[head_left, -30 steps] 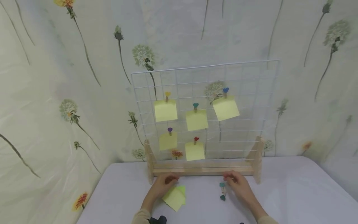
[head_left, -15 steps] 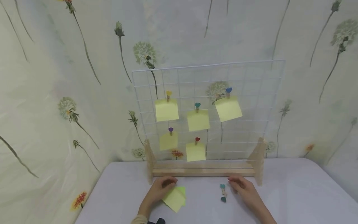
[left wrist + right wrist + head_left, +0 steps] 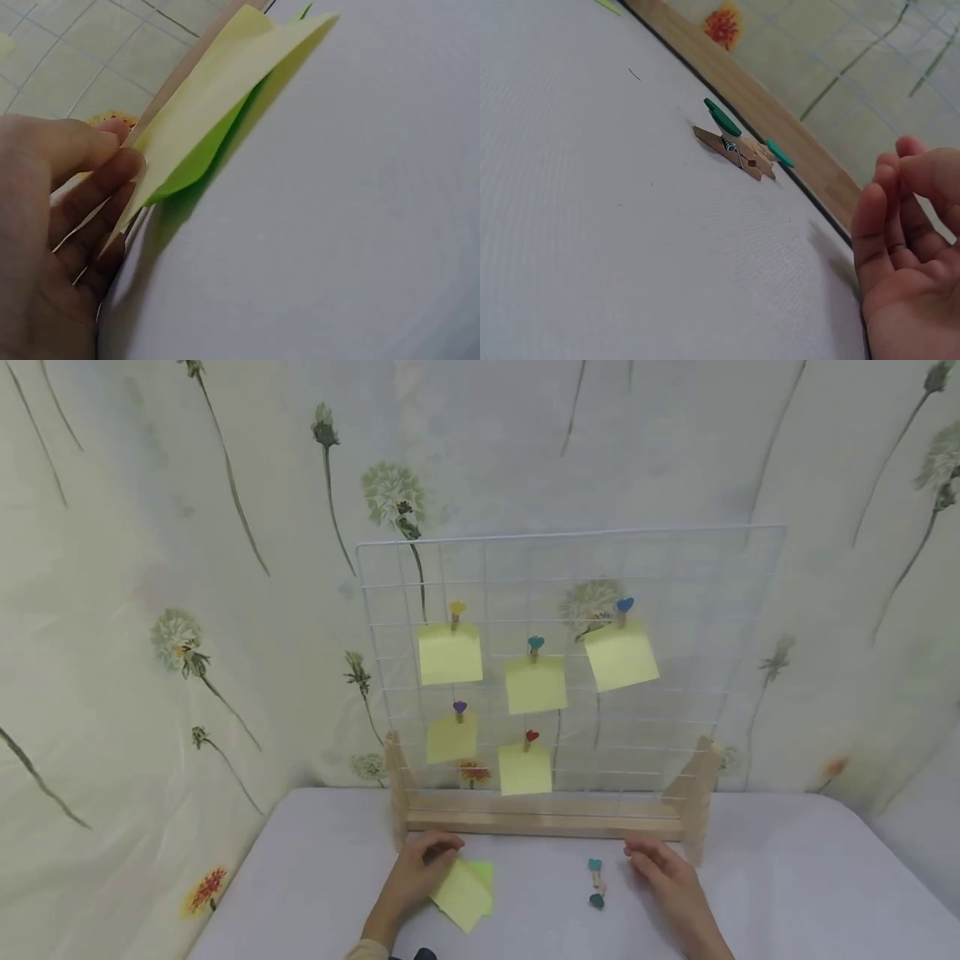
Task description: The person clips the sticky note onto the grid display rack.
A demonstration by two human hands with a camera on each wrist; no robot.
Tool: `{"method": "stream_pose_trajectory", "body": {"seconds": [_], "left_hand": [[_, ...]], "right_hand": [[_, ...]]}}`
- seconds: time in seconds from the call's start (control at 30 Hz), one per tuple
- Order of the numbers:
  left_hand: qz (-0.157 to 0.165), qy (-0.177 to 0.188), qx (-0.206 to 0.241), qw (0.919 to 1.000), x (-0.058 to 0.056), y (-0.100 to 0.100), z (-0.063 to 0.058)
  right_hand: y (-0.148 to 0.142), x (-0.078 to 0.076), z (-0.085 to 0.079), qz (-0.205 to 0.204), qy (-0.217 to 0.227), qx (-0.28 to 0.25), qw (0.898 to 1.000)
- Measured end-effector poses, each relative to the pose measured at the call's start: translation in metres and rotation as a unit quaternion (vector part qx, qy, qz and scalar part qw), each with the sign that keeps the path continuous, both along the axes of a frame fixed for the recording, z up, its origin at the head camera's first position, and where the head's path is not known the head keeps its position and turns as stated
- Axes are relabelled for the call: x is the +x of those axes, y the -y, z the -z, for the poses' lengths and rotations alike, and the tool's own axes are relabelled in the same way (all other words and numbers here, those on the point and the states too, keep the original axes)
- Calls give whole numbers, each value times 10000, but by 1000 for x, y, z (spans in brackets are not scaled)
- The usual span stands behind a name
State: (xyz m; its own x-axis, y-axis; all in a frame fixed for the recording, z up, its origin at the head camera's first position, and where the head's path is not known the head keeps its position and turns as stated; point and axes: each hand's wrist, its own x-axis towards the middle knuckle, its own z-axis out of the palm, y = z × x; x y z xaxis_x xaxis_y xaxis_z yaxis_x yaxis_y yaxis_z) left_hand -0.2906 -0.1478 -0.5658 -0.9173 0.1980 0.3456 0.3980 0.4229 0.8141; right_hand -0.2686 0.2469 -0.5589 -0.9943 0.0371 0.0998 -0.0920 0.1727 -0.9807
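Two small wooden clothespins with green heart tops (image 3: 596,883) lie close together on the white table, and the right wrist view shows them on their sides (image 3: 739,146). My right hand (image 3: 671,881) rests to their right, apart from them, fingers loosely curled and holding nothing (image 3: 907,240). A few yellow and green sticky notes (image 3: 467,893) lie overlapping on the table at the left. My left hand (image 3: 416,877) is at their left edge, fingers loosely bent. In the left wrist view its fingertips (image 3: 124,161) are right by the yellow note (image 3: 202,105); contact is unclear.
Behind the hands stands a white wire grid (image 3: 675,693) on a wooden base (image 3: 543,822). Several yellow notes (image 3: 450,653) hang on it from heart-topped clothespins. A flower-patterned curtain (image 3: 247,693) is behind. Part of a black object (image 3: 424,954) shows at the bottom edge.
My right hand has moved right, away from the clothespins. My left hand has shifted slightly left beside the notes. The head view has shifted a little; clothespins and notes stay put.
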Motion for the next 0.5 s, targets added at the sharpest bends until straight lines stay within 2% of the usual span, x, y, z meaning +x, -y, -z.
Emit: {"method": "stream_pose_trajectory", "body": {"seconds": [0.1, 0.17, 0.37, 0.5], "left_hand": [[330, -116, -332, 9988, -4, 1, 0], [432, -237, -525, 9974, -5, 2, -1], [474, -261, -969, 9938, -3, 4, -3], [363, -268, -1030, 9937, 0, 5, -1]], "right_hand": [[0, 2, -1, 9, -175, -126, 9998], [1, 2, -3, 11, -188, -82, 9998], [9, 3, -13, 115, 235, 443, 9987], [14, 3, -11, 162, 256, 515, 9982]]}}
